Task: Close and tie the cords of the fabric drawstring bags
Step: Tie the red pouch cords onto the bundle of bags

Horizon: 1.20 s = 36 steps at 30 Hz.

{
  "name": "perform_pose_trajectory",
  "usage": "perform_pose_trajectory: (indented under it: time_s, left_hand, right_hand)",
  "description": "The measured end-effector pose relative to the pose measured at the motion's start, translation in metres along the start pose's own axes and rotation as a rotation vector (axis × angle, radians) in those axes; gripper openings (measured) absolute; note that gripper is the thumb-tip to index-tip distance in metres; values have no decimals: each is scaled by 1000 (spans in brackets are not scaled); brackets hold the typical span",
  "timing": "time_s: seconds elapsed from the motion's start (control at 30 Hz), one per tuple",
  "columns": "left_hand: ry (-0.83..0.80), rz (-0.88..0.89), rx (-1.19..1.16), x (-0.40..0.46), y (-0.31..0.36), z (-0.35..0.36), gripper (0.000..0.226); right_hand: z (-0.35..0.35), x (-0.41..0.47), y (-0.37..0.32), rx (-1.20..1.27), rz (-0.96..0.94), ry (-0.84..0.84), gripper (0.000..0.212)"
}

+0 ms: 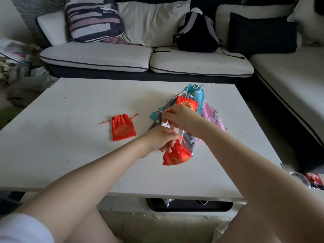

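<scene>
A small red drawstring bag (pixel 176 156) with gold print hangs just above the white table (pixel 70 106), its neck gathered tight. My left hand (pixel 160 140) pinches the bag's neck and cord. My right hand (pixel 180 117), higher up, pinches the thin red cord (pixel 172 128) that runs down to the bag. A second red bag (pixel 123 128) lies flat to the left, its mouth drawn in and its cords loose at either side. Behind my hands is a pile of bags (pixel 191 109): red, grey, blue and pink.
A white and dark sofa (pixel 149 58) with cushions stands behind the table, and a black backpack (pixel 197 32) sits on it. Clutter lies on the floor at the left. At the right, by my arm, are a roll of tape (pixel 298 178) and a red packet.
</scene>
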<state>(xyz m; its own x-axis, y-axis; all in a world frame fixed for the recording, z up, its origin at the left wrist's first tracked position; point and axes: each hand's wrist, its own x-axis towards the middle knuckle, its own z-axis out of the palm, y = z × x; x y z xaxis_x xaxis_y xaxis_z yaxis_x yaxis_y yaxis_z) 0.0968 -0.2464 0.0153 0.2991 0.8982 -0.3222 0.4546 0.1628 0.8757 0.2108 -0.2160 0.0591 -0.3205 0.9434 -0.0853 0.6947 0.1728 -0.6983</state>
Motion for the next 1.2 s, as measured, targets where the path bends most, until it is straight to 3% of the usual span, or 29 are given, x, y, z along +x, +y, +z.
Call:
perform_pose_trajectory:
  time_s: [0.07, 0.23, 0.4, 0.53, 0.67, 0.73, 0.8, 0.87, 0.97, 1.2]
  left_hand:
    - [19, 32, 50, 1, -1, 0, 35]
    - [59, -5, -213, 3, -9, -4, 27]
    - [148, -4, -371, 8, -14, -11, 27]
    - [152, -29, -506, 10, -17, -12, 26]
    - [81, -27, -630, 9, -19, -16, 19]
    - [56, -1, -610, 8, -18, -18, 18]
    - [44, 12, -552, 7, -18, -19, 19]
    - [39, 25, -483, 5, -17, -19, 20]
    - [28, 53, -401, 5, -17, -21, 18]
    - [90, 70, -156, 3, -22, -21, 19]
  right_hand:
    - [2, -3, -1, 32, -38, -40, 23]
    - [3, -9, 21, 253, 77, -29, 31]
    - [5, -16, 40, 62, 95, -86, 14]
    - [0, -18, 35, 96, 41, -10, 7]
    - [-1, -22, 32, 175, -19, -187, 19]
    - [-1, -21, 33, 315, 5, -148, 29]
    - [2, -17, 35, 397, 35, -52, 24]
    - [6, -14, 35, 291, 28, -47, 17]
    - [15, -14, 32, 181, 28, -119, 28]
    - [21, -16, 33, 15, 94, -155, 27]
